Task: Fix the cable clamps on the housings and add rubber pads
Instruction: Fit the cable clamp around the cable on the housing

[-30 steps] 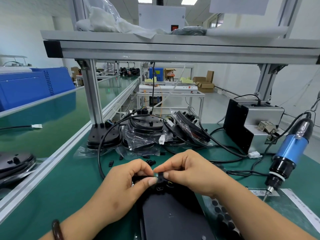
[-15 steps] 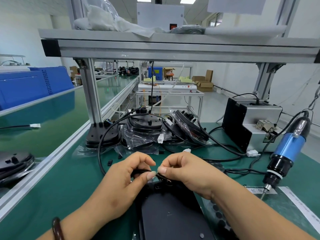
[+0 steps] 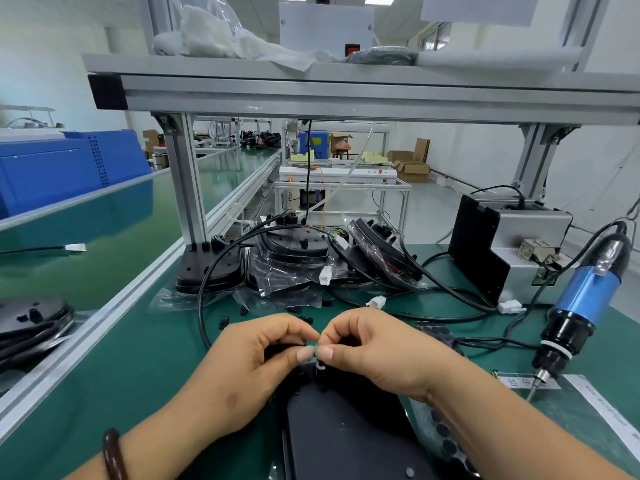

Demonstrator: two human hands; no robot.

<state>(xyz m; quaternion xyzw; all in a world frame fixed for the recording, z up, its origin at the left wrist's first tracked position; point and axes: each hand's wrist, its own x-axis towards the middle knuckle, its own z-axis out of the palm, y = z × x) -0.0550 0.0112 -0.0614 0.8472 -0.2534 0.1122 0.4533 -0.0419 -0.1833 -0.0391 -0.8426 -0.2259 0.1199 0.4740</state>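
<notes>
Cable clamp (image 3: 320,366) at far edge of housing (image 3: 346,434), mostly hidden, pinched between curled fingers of left hand (image 3: 256,362) and right hand (image 3: 377,351). Risk: tiny part slips from pinch, seats crooked, or drops among loose clamps (image 3: 224,321) beyond housing.

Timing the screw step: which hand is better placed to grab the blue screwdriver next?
Right. The blue screwdriver sits far right, nearer the right hand; the left hand would have to cross the housing. Both now pinch the cable clamp.
</notes>
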